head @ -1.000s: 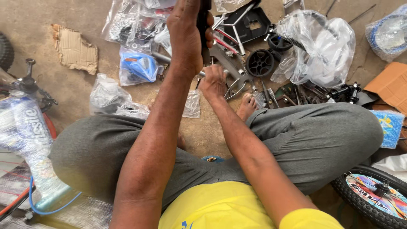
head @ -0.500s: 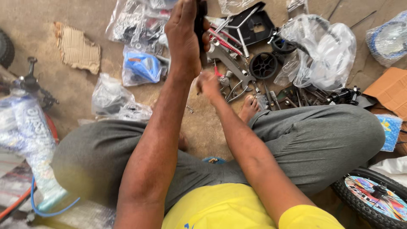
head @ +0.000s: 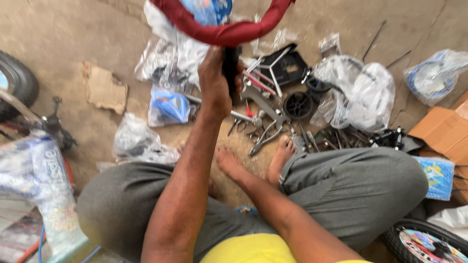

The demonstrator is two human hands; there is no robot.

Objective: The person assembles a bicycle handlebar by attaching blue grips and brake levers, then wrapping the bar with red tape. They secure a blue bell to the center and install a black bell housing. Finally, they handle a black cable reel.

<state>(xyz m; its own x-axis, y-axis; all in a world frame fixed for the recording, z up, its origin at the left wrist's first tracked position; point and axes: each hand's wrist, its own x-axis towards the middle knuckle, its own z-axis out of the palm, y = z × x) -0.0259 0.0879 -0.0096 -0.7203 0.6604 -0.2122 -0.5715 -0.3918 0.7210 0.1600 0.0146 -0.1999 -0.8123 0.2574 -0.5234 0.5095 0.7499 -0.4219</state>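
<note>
A person sits cross-legged on a bare concrete floor (head: 68,39), seen from above, in grey trousers and a yellow top, with bare feet tucked in front. Bicycle parts lie scattered all around.

A wrapped bicycle frame (head: 36,180) in clear plastic lies at the far left, with a black tyre (head: 17,83) beyond it. A small wheel with a colourful disc (head: 424,243) sits at the lower right corner, near a brown cardboard box (head: 441,131).

The left hand (head: 217,80) is raised well above the floor, its fingers (head: 208,68) closed tight around a dark upright stem (head: 231,68). The stem joins a curved red padded bar (head: 224,31) at the top edge of the view, held up close to the camera.

The right hand (head: 229,163) is stretched low towards the floor, just beside the right foot. Whether its fingers are open or holding anything cannot be told.

Beyond the feet lies a heap of metal tools and brackets (head: 265,129), among them pliers, next to a small black wheel (head: 297,104). Clear plastic bags (head: 363,92) of parts lie to the right, a blue packet (head: 168,107) to the left, and a torn scrap of cardboard (head: 105,87) further left.
</note>
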